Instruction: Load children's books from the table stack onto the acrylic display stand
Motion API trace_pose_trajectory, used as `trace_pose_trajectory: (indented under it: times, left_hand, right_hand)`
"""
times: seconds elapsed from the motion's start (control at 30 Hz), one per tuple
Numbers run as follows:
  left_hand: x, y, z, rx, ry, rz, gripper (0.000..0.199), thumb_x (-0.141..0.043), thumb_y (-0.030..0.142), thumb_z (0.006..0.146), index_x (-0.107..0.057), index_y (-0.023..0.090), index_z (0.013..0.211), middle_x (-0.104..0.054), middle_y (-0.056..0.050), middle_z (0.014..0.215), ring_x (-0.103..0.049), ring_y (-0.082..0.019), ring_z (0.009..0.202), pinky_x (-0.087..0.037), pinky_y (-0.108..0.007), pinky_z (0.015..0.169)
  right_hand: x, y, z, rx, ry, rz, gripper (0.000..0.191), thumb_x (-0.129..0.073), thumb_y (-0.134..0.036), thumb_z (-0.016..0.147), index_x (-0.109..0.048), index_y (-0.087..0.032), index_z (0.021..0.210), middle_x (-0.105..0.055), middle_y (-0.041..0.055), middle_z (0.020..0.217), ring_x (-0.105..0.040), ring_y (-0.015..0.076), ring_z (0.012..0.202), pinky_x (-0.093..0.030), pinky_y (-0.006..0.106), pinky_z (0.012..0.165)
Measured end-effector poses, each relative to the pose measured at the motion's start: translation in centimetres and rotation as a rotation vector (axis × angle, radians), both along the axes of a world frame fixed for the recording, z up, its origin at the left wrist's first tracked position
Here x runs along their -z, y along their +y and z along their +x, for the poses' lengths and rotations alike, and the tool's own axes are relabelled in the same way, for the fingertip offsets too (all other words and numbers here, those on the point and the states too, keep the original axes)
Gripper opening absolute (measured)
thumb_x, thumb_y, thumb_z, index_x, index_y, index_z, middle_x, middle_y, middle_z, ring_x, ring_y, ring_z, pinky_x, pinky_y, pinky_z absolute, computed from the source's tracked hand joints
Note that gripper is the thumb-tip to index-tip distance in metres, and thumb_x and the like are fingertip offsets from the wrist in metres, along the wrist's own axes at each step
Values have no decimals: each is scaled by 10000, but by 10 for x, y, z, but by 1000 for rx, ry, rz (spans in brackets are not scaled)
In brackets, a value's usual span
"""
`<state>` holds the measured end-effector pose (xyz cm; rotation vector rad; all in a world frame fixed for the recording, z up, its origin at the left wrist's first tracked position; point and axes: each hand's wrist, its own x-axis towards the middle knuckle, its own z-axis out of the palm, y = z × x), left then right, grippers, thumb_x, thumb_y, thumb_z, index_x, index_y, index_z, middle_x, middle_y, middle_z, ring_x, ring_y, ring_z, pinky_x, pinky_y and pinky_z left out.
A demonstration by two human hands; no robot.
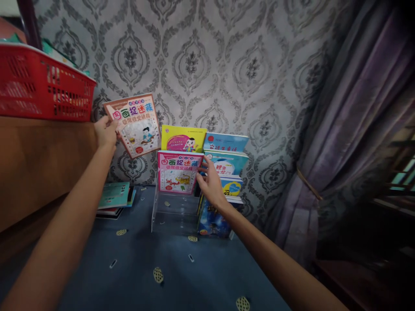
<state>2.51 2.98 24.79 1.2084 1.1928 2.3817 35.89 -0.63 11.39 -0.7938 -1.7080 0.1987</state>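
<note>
My left hand (pixel 106 131) grips the left edge of a picture book with a brown-orange border (pixel 139 129), held up tilted before the wall. At the right edge of a pink-bordered picture book (pixel 180 172), my right hand (pixel 210 179) has its fingers around the side; the fingertips are partly hidden. That pink book stands in a clear acrylic tiered rack (pixel 175 211), in front of a yellow book (pixel 183 137). The rack's right column holds several books, among them a light blue one (pixel 227 140), a teal one (pixel 240 160) and a dark blue one (pixel 214 220).
A small pile of books (pixel 113 196) lies left of the rack on the dark blue patterned cloth (pixel 136 276). A red plastic basket (pixel 42 86) sits on a brown wooden cabinet (pixel 42 164). Patterned wallpaper (pixel 227 65) is behind, with a purple curtain (pixel 340 108) at right.
</note>
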Motion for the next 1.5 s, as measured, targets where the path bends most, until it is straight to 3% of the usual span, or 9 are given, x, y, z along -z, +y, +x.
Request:
trace_pose_trajectory:
  times: [0.23, 0.4, 0.57, 0.7, 0.9, 1.1, 1.3, 1.5]
  left_hand:
    - [-25, 34, 39, 178, 13, 48, 50, -557, 144, 888, -605, 141, 902, -529, 58, 668, -421, -55, 496, -426, -194, 492]
    - [-28, 56, 59, 302, 90, 12, 118, -607, 217, 853, -632, 147, 945, -606, 26, 739, -492, -56, 484, -437, -196, 487]
    - [-18, 78, 76, 442, 165, -36, 214, -664, 283, 808, -661, 149, 975, -657, -8, 764, -542, -85, 482, -477, -242, 529]
    - [-6, 91, 87, 553, 216, -91, 280, -718, 357, 779, -675, 154, 967, -687, -46, 767, -650, -161, 609, -502, -274, 585]
    - [12, 101, 96, 629, 226, -166, 361, -774, 421, 683, -706, 172, 934, -726, -43, 727, -672, -190, 606, -486, -249, 501]
    - [27, 116, 97, 742, 188, -208, 355, -839, 378, 629, -723, 160, 884, -729, -15, 645, -660, -161, 521, -527, -240, 511]
    - [37, 124, 98, 896, 150, -177, 345, -825, 233, 634, -751, 144, 959, -777, -48, 750, -734, -215, 642, -607, -300, 639]
    - [41, 115, 94, 972, 133, -174, 352, -814, 227, 707, -744, 136, 1040, -793, -67, 836, -761, -238, 739, -632, -345, 750]
  right_hand:
    - [2, 0, 5, -6, -21, 0, 674, -516, -234, 889, -306, -271, 1528, -491, 174, 1438, -628, 280, 1132, -605, 448, 822]
    - [1, -1, 6, 10, -45, 25, 683, -518, -223, 887, -304, -289, 1532, -489, 166, 1444, -634, 267, 1112, -603, 443, 829]
    - [0, -1, 7, 12, -43, -3, 674, -517, -226, 890, -308, -267, 1530, -491, 177, 1434, -636, 270, 1108, -611, 428, 804]
    - [0, 0, 9, 11, -53, -13, 665, -518, -238, 901, -307, -275, 1531, -476, 175, 1449, -627, 276, 1127, -614, 431, 807]
    - [1, 2, 9, -2, -43, -1, 659, -512, -236, 905, -304, -272, 1529, -456, 170, 1477, -626, 275, 1129, -619, 419, 795]
    - [1, 3, 8, 17, -46, 18, 655, -495, -207, 899, -310, -258, 1525, -454, 168, 1477, -620, 268, 1124, -587, 470, 885]
    - [2, 5, 9, 22, -51, 46, 664, -498, -183, 900, -304, -275, 1528, -465, 160, 1467, -624, 269, 1108, -561, 517, 932]
    - [5, 10, 8, 31, -40, 52, 690, -495, -173, 894, -280, -291, 1539, -463, 166, 1463, -625, 282, 1108, -559, 536, 914]
